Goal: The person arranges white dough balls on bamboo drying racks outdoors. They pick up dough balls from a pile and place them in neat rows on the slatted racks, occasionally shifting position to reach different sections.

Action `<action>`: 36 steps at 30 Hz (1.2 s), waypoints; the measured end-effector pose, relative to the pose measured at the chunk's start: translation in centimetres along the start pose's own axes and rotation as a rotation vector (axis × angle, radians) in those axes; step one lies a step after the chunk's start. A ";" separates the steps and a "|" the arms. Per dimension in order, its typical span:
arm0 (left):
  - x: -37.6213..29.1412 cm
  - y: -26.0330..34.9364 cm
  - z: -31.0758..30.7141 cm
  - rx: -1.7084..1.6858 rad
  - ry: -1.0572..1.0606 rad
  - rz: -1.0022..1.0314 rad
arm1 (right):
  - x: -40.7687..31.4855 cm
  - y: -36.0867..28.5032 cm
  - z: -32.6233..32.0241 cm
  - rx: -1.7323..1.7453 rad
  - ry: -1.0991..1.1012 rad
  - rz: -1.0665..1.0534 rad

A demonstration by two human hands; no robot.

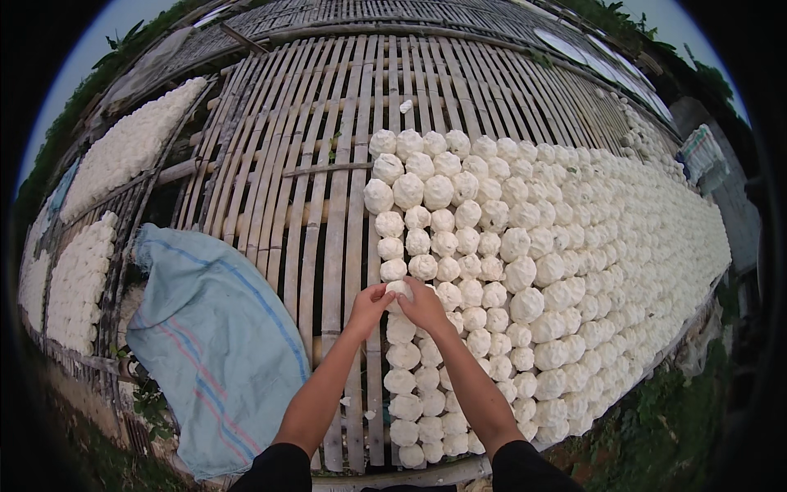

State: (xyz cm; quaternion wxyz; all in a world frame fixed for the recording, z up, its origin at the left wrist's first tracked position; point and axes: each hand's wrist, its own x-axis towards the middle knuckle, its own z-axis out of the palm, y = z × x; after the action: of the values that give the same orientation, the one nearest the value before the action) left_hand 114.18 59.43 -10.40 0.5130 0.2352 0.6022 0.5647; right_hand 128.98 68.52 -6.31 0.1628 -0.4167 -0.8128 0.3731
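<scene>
Between the fingertips of my left hand and my right hand is a white lump of a dough-like or starchy material. Both hands touch it, at the left edge of a large field of similar off-white lumps laid in close rows. The lumps rest on a rack of split bamboo slats. Just beyond my fingers a rounded lump sits in the edge column, and more lumps continue on the near side of my hands. My fingers partly hide the held piece.
A blue woven plastic sack with stripes lies on the rack at the left. Further left, more white lumps cover other racks. A small white piece lies on the far slats. A filled sack stands at the far right. Gaps show between the slats.
</scene>
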 end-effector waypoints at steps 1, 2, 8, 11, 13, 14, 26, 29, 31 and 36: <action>0.4 -0.2 0.0 0.007 0.010 0.056 | 0.0 -0.2 -0.1 -0.008 -0.023 0.049; 0.8 -0.4 0.1 0.014 0.022 0.115 | 0.0 -0.3 -0.1 -0.041 -0.017 0.049; 1.1 -1.6 -0.1 0.471 0.066 0.121 | -0.5 -0.7 0.2 -0.358 -0.025 -0.060; 1.6 -2.4 -0.6 0.485 0.046 0.153 | -1.3 -0.5 0.8 -0.446 -0.054 -0.094; 2.7 -2.8 -0.7 0.631 0.193 0.237 | -1.9 -0.5 1.0 -0.430 -0.006 -0.115; 3.4 -2.8 -0.9 0.704 0.271 0.263 | -2.3 -0.6 0.9 -0.341 0.068 -0.127; 10.7 3.2 1.3 0.981 0.052 -0.058 | -17.0 0.9 -2.0 0.302 0.085 0.214; 10.4 2.9 2.5 1.006 0.094 -0.146 | -20.5 2.2 -1.8 0.357 0.055 0.292; 10.1 2.3 3.3 0.964 0.194 -0.159 | -21.6 2.8 -1.6 0.413 0.054 0.364; 10.6 1.4 3.8 0.933 0.197 -0.141 | -21.9 2.9 -2.3 0.489 0.043 0.351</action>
State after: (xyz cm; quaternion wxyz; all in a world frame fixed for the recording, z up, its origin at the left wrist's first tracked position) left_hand 113.27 70.59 -12.22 0.3301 0.3441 0.8516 0.2176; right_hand 145.04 53.15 -5.92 0.2087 -0.5072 -0.6107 0.5712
